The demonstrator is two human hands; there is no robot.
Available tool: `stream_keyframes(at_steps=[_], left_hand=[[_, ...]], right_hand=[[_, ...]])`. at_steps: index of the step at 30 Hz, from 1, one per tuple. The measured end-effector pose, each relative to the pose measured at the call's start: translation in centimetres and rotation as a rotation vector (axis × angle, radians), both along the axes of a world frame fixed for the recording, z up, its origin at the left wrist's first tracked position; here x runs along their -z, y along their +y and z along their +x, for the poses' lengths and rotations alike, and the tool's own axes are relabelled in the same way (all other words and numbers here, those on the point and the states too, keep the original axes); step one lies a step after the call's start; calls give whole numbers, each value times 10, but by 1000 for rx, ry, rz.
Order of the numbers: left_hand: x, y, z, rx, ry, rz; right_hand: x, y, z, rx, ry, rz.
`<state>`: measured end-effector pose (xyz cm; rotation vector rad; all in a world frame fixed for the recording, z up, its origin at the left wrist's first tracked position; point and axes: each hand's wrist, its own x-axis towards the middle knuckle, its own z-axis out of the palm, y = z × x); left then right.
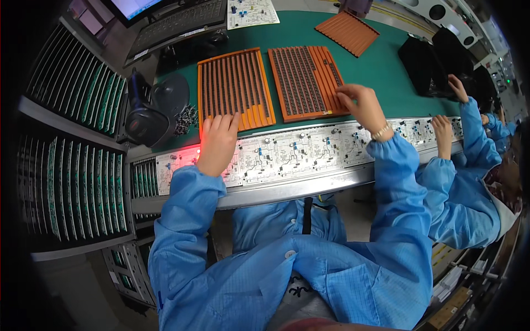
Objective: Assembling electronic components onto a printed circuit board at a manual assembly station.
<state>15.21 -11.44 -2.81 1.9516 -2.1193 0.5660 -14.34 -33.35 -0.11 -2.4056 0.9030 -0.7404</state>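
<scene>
My left hand (218, 142) reaches over the near edge of the left orange slotted tray (255, 117), fingers stretched and slightly apart, thumb hidden. Rows of small dark components (226, 83) fill most of that tray's slots. Over the right edge of a second orange tray (329, 88), also partly filled, my right hand (362, 108) is raised with thumb and fingertips drawn together. Anything between those fingertips is too small to make out. Below both hands runs a row of white circuit boards (292, 151) with blue, black and silver parts. Red light falls beside my left hand.
A black handheld scanner (144, 118) and a pile of loose small parts (186, 120) lie left of the trays. Racks of boards (77, 187) stand at far left. A third orange tray (348, 32) and black bins (424, 66) sit farther back. A co-worker's hands (443, 132) work at right.
</scene>
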Motion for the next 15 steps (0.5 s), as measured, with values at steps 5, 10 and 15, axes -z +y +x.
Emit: stream_keyframes(at_steps=[5, 10, 15], left_hand=[[-2, 4, 0, 30, -13, -9], [-9, 4, -2, 39, 202, 9], [-10, 0, 1, 45, 337, -36]], right_hand=[[3, -28, -3, 71, 293, -322], [-5, -26, -5, 30, 436, -162], [-1, -26, -3, 43, 384, -185]])
